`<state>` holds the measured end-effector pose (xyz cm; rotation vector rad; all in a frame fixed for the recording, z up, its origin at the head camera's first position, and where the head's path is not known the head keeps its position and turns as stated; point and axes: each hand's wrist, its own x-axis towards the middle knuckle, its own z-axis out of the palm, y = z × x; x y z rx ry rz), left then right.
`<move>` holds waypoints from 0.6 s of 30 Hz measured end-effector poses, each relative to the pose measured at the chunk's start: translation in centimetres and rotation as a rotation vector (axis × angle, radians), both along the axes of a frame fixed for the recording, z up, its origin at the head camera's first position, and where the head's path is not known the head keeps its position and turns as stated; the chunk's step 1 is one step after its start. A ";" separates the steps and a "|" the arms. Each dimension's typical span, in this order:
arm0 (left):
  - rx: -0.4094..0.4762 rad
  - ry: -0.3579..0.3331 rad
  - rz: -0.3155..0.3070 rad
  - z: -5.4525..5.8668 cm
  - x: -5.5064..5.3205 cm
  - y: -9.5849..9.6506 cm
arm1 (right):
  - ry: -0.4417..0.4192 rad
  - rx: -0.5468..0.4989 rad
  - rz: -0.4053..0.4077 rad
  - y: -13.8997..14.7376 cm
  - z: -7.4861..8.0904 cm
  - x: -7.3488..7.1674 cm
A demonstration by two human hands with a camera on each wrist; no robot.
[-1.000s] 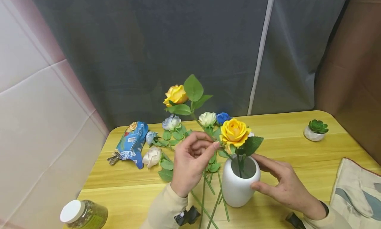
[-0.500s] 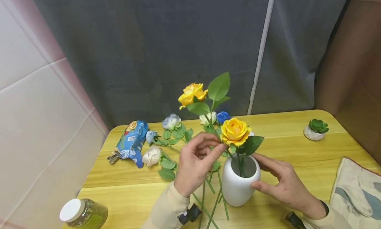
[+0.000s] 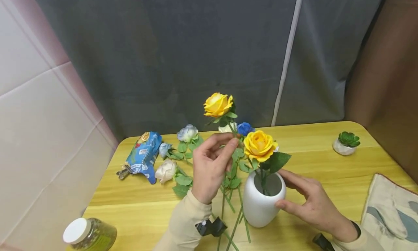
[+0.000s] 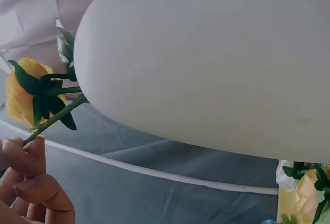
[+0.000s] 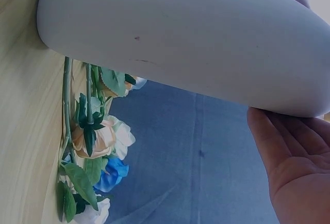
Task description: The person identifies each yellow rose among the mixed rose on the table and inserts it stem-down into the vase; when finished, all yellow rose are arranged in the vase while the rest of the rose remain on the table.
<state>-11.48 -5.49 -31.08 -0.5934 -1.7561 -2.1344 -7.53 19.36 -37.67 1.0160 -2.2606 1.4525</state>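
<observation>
My left hand (image 3: 210, 169) pinches the green stem of a yellow rose (image 3: 218, 105) between thumb and fingertips, its bloom raised above the hand. In the left wrist view, the pinched stem (image 4: 56, 117) slants to the mouth of the white vase (image 3: 260, 209). A second yellow rose (image 3: 259, 145) stands in that vase, a green leaf hanging at its right. My right hand (image 3: 315, 204) holds the vase near its rim, thumb in front and fingers behind. The vase stands upright on the wooden table; in the right wrist view, fingers (image 5: 294, 136) lie against its wall.
Left of the vase lie several loose flowers, among them a blue rose (image 3: 245, 129) and a white rose (image 3: 166, 171). A blue packet (image 3: 143, 155), lidded jar (image 3: 93, 234), potted succulent (image 3: 347, 144) and cloth glove (image 3: 388, 211) lie around the table (image 3: 137, 200).
The left hand has shifted right and lately risen slightly, and its rose has moved right and turned, hiding the large leaf. The right hand stays on the vase.
</observation>
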 end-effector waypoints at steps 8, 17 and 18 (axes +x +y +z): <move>-0.089 -0.007 0.006 -0.1 0.5 0.0 | -0.001 -0.001 -0.014 0.1 0.1 0.2; -0.222 0.024 -0.044 -1.4 1.4 0.2 | 0.010 0.013 -0.011 0.0 0.2 0.1; -0.237 0.025 -0.052 -1.6 1.5 0.2 | 0.012 0.016 -0.011 0.0 0.2 0.1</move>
